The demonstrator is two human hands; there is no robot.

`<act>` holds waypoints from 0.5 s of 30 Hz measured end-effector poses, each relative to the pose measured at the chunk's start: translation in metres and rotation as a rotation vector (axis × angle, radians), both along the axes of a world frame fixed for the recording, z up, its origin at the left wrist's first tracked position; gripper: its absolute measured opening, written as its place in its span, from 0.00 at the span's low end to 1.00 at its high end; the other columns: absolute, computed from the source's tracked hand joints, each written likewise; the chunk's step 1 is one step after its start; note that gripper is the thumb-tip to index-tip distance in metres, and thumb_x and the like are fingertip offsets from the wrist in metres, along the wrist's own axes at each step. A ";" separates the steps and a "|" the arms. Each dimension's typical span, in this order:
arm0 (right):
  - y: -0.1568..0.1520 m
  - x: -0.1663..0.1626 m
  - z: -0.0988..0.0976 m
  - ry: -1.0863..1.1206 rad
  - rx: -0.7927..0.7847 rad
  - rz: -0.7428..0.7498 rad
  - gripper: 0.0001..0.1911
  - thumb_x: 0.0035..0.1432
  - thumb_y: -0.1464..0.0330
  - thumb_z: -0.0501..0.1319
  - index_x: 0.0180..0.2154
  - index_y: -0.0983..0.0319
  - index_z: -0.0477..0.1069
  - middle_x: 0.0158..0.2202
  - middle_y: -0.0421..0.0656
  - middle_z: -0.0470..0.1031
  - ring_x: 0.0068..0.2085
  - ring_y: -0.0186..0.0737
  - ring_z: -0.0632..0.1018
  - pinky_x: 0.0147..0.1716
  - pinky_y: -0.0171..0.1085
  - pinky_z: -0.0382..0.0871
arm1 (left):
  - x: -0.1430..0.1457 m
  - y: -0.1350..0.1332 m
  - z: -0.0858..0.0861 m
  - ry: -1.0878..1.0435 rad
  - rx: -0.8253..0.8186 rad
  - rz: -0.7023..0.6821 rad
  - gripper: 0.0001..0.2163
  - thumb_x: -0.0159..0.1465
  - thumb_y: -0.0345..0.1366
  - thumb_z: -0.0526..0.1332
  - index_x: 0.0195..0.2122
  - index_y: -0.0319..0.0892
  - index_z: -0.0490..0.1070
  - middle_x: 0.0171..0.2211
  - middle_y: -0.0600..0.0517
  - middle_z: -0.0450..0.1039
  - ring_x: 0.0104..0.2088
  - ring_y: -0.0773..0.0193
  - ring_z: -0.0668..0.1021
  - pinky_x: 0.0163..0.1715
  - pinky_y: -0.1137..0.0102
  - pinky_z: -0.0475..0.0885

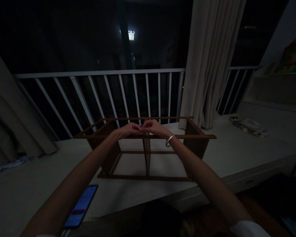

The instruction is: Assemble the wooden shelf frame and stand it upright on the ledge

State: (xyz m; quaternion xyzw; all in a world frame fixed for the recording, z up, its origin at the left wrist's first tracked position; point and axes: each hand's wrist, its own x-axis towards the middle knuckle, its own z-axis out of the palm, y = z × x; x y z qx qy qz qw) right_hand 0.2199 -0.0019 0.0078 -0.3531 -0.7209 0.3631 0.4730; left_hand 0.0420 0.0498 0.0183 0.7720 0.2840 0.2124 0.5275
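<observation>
A brown wooden frame (197, 144) with open sides and a middle divider stands on a pale platform (236, 154). Both my arms reach out over it. My left hand (128, 130) and my right hand (155, 127) meet at the top of the middle divider, fingers curled and pinched together against the front top rail. What they pinch is too small and dark to make out. A silver bangle (170, 140) sits on my right wrist.
A phone (81, 206) with a lit screen lies near the platform's front edge at left. A white railing (101, 74) runs behind the frame, with curtains at left (14, 125) and right (209, 62). Crumpled cloth (249, 126) lies at far right.
</observation>
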 end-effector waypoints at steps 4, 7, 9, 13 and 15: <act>0.002 0.001 -0.002 -0.004 0.002 -0.005 0.16 0.40 0.61 0.65 0.27 0.68 0.70 0.26 0.43 0.73 0.26 0.29 0.71 0.26 0.30 0.64 | 0.000 -0.001 0.002 0.035 0.009 -0.006 0.10 0.45 0.35 0.66 0.27 0.36 0.72 0.20 0.55 0.68 0.20 0.75 0.66 0.19 0.78 0.58; 0.004 0.002 -0.002 -0.007 0.003 -0.003 0.16 0.39 0.61 0.65 0.26 0.68 0.70 0.25 0.43 0.73 0.26 0.30 0.71 0.26 0.30 0.64 | -0.001 -0.002 0.004 0.050 0.013 0.000 0.11 0.45 0.36 0.65 0.28 0.36 0.72 0.20 0.54 0.68 0.19 0.75 0.66 0.18 0.78 0.57; 0.005 0.002 -0.002 -0.010 0.009 0.001 0.16 0.40 0.61 0.65 0.26 0.68 0.70 0.24 0.43 0.73 0.26 0.30 0.71 0.27 0.31 0.63 | -0.001 -0.002 0.004 0.054 0.004 0.005 0.11 0.45 0.36 0.65 0.29 0.36 0.72 0.21 0.54 0.68 0.19 0.75 0.66 0.17 0.78 0.57; 0.006 0.002 -0.003 -0.006 0.029 0.020 0.16 0.40 0.61 0.65 0.27 0.68 0.70 0.25 0.42 0.73 0.26 0.30 0.71 0.27 0.31 0.63 | -0.001 -0.002 0.003 0.020 0.000 -0.001 0.10 0.46 0.35 0.65 0.29 0.36 0.71 0.23 0.53 0.69 0.20 0.75 0.66 0.18 0.79 0.57; 0.006 0.003 -0.003 -0.008 0.029 0.043 0.17 0.40 0.61 0.64 0.28 0.68 0.71 0.25 0.42 0.72 0.26 0.30 0.70 0.27 0.31 0.63 | -0.001 -0.002 0.003 0.012 0.002 -0.006 0.10 0.45 0.35 0.65 0.28 0.36 0.71 0.23 0.53 0.69 0.20 0.75 0.67 0.18 0.79 0.57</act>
